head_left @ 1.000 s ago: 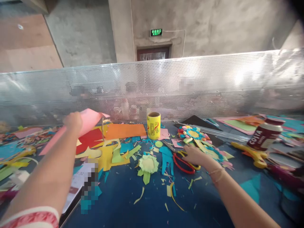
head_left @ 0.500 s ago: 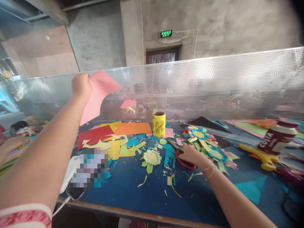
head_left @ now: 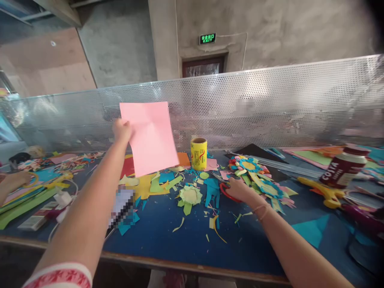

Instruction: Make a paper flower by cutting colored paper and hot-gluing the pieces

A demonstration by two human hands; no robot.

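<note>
My left hand [head_left: 122,131] grips the left edge of a pink sheet of paper [head_left: 154,140], held up in the air above the table. Lower right, my right hand [head_left: 237,189] is closed on the red handles of a pair of scissors [head_left: 225,193], which lie on the blue table. Blue paper scraps [head_left: 212,190] lie just left of them. A pale green paper rosette [head_left: 191,195] is further left, and a yellow tape roll [head_left: 199,154] stands upright behind. Colourful paper rosettes [head_left: 249,165] are behind my right hand.
A maroon bottle [head_left: 343,168] and yellow-handled scissors [head_left: 325,192] are at the right. A phone [head_left: 121,206] lies by my left forearm. Another person's hand [head_left: 18,184] is at the far left, near stacked paper. A perforated metal screen [head_left: 285,108] runs behind the table [head_left: 180,248].
My left hand has moved right and down, and the pink sheet now hangs flatter, facing the camera. My right hand stays at the red scissors. The view has shifted slightly.
</note>
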